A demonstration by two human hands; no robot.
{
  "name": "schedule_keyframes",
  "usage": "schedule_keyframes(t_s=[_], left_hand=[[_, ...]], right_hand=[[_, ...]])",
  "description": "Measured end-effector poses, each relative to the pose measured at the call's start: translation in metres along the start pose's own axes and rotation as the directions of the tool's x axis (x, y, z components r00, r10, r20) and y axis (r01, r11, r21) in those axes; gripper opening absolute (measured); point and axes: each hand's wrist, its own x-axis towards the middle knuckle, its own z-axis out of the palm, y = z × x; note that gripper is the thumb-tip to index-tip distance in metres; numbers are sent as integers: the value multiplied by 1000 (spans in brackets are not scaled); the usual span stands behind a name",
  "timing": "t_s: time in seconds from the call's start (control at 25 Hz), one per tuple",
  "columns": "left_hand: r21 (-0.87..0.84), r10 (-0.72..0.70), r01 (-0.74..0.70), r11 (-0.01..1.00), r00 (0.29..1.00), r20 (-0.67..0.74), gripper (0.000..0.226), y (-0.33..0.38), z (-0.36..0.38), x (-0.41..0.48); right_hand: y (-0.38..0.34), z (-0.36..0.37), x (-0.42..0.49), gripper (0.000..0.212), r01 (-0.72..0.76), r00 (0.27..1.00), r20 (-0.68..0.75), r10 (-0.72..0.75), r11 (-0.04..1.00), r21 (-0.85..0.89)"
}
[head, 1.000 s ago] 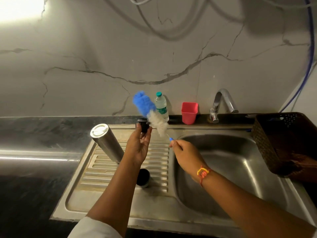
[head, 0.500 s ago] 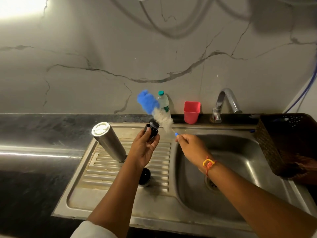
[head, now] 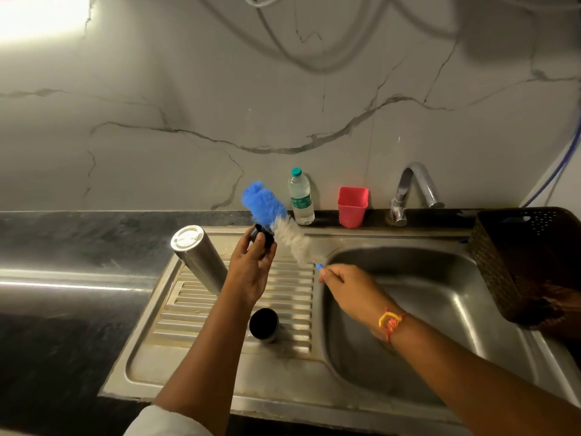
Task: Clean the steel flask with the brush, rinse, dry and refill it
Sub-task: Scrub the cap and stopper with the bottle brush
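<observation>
The steel flask (head: 198,259) stands on the sink's drainboard (head: 220,360), left of my hands, its flat round end facing up. My left hand (head: 251,272) holds a small black flask stopper (head: 263,239) above the drainboard. My right hand (head: 345,287) pinches the thin handle of the bottle brush (head: 292,239), which points up and left. The brush's white bristles lie against the stopper, and its blue tip (head: 262,201) sticks out beyond it. A black flask cap (head: 264,324) sits on the drainboard below my left hand.
The sink basin (head: 440,309) lies under my right arm, with the tap (head: 412,190) behind it. A plastic water bottle (head: 301,196) and a red cup (head: 352,206) stand on the back ledge. A dark basket (head: 528,262) sits at the right. Dark countertop (head: 63,247) extends left.
My left hand and the stopper moved slightly right, then back left. The brush shifted with them, staying against the stopper. The flask and cap have not moved.
</observation>
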Motion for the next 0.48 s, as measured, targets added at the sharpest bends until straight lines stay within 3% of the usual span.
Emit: schedule_keyframes(t_s=[0.2, 0.36, 0.48], left_hand=[[189, -32, 13, 982, 995, 97, 44, -14, 0, -10], [196, 23, -33, 980, 998, 52, 51, 0, -2, -5], [344, 101, -99, 934, 995, 14, 53, 10, -4, 0]], right_hand=[[-19, -7, 12, 31, -30, 999, -39, 35, 992, 119], [-11, -13, 9, 29, 31, 984, -171, -51, 992, -119], [-5, -13, -3, 35, 67, 963, -217, -157, 925, -374]])
